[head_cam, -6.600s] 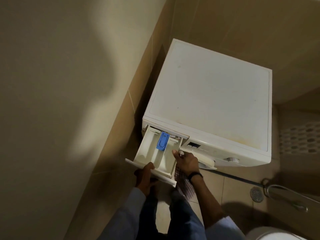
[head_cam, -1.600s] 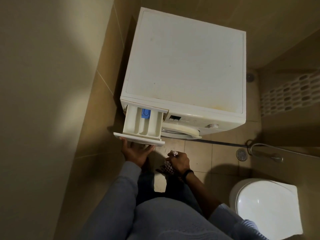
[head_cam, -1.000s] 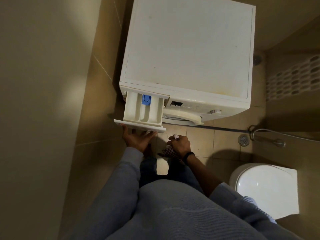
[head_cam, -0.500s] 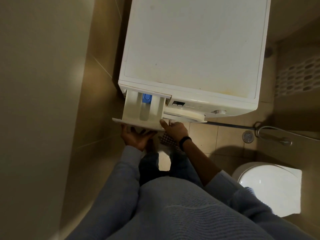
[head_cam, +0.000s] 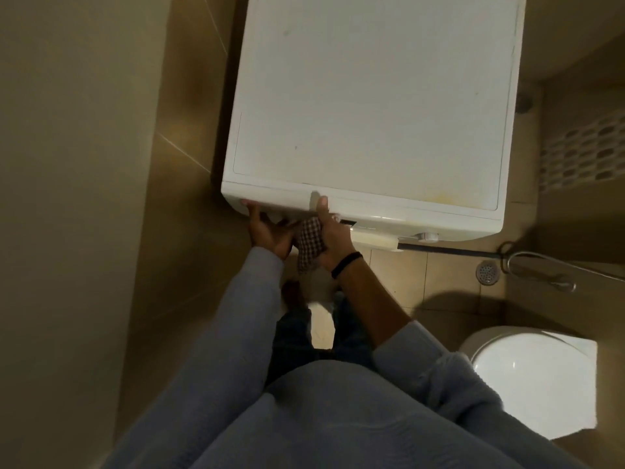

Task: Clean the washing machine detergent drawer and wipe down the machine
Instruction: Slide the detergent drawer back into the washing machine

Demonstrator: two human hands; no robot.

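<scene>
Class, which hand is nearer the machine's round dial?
Right. The right hand, holding the cloth, is partway along the front from the dial; the left hand is farther, at a corner of the washing machine.

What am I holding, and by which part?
The right hand holds the checkered cloth by its bunched upper part; the lower end hangs free. The left hand holds nothing, touching the washing machine.

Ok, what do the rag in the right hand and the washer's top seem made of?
Rag: woven fabric, likely cotton, matte; small check pattern, soft hanging folds. Washer top: smooth white panel, painted metal or laminate, I can't tell which; dull sheen, yellowish stain near the front.
</scene>
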